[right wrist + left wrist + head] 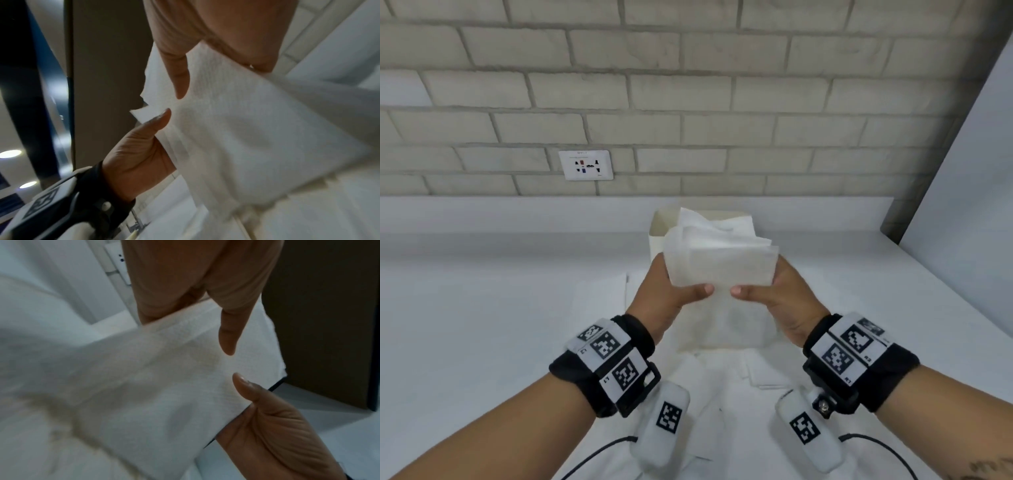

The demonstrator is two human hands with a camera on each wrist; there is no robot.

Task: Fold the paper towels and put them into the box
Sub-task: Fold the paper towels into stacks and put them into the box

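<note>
From the head camera, the left hand (671, 294) and the right hand (780, 298) hold one folded white paper towel (722, 265) between them, above the table and in front of the small cream open-topped box (659, 236). Each thumb presses on the near face of the towel and the other fingers are hidden behind it, so both hands grasp it. The box stands near the back of the white table (482, 291) and already has several white folded towels (717, 224) standing out of its top. More flat white paper sheets (726, 373) lie on the table under the wrists, not yet folded as far as I can see.

In the left wrist camera, the left thumb (228, 335) lies on the towel and the right thumb (246, 387) is just beside it, not touching it.

In the right wrist camera, the towel shows several layers at its edge, and both thumbs pinch it.

I judge the task is partly done: some towels are in the box, this one is folded and must still go in, and the sheets on the table remain.
</note>
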